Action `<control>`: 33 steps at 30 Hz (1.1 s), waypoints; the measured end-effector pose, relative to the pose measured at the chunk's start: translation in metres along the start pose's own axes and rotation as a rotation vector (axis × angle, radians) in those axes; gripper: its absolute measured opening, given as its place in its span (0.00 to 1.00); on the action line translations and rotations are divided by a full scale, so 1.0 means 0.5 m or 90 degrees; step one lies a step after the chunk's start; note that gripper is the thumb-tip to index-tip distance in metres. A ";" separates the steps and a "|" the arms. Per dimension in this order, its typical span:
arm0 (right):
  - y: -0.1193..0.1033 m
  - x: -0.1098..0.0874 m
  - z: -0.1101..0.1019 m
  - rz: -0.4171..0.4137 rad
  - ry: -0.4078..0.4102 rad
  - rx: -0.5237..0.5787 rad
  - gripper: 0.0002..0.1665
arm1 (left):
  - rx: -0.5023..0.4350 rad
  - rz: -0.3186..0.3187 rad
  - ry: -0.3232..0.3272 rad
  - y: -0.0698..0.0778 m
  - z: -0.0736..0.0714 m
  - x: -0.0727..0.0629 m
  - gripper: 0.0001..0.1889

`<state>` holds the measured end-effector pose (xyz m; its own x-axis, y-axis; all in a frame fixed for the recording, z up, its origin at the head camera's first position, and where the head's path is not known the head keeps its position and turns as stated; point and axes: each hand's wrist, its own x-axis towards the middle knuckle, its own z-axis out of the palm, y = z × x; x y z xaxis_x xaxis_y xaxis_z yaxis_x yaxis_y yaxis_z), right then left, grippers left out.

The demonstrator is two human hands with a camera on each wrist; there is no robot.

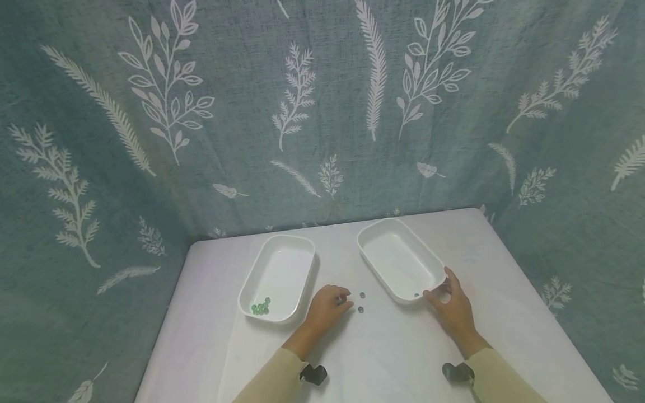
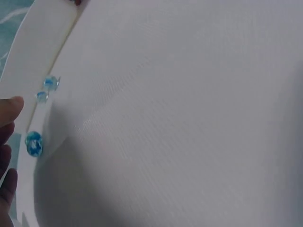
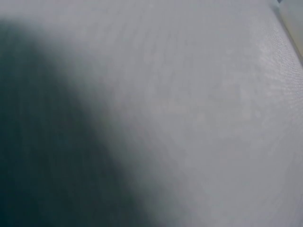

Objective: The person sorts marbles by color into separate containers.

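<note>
My left hand [image 1: 325, 308] is over the white cloth between two white trays, its thumb and fingers curved with a gap between them. A small dark bluish marble [image 1: 339, 300] shows in that gap; whether the fingers touch it is unclear. Two more marbles, a far one [image 1: 362, 295] and a near one [image 1: 361, 309], lie just right of the fingertips. In the left wrist view, blue marbles [image 2: 34, 147] sit beside the fingers [image 2: 9, 109]. My right hand [image 1: 455, 310] holds the near right corner of the right tray [image 1: 403, 260], where one marble [image 1: 416, 295] lies.
The left tray [image 1: 278, 268] holds several green marbles [image 1: 260, 308] at its near end. A patterned green curtain [image 1: 322, 140] encloses the table [image 1: 383, 358] at the back and sides. Mostly cloth and a dark blur fill the right wrist view.
</note>
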<state>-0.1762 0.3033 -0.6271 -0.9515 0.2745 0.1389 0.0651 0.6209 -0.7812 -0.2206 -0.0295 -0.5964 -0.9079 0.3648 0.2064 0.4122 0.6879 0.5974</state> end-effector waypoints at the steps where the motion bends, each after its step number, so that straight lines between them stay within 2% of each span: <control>1: -0.001 -0.001 0.000 0.001 -0.002 0.001 0.59 | 0.003 -0.001 0.004 -0.003 0.000 -0.002 0.11; 6: -0.005 -0.001 -0.002 0.006 -0.005 -0.001 0.59 | 0.015 0.004 0.017 -0.021 0.005 -0.007 0.11; 11: -0.007 -0.001 -0.003 0.010 -0.005 -0.006 0.59 | 0.021 -0.011 0.007 -0.034 0.007 -0.011 0.11; 17: -0.009 -0.001 -0.004 0.010 -0.006 0.000 0.59 | 0.025 0.001 0.002 -0.035 0.001 -0.013 0.11; 24: -0.003 -0.001 -0.002 0.009 -0.010 -0.002 0.59 | 0.042 -0.006 -0.008 -0.040 0.001 -0.022 0.12; 29: -0.001 0.000 -0.003 0.000 -0.006 0.003 0.59 | 0.031 0.014 0.004 -0.050 0.003 -0.029 0.12; 33: -0.003 0.000 -0.003 -0.005 -0.007 0.003 0.59 | 0.035 0.005 0.005 -0.057 0.004 -0.035 0.11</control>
<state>-0.1759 0.3032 -0.6249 -0.9552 0.2617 0.1384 0.0561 0.6189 -0.7834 -0.2164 -0.0541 -0.6187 -0.9051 0.3656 0.2170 0.4227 0.7187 0.5521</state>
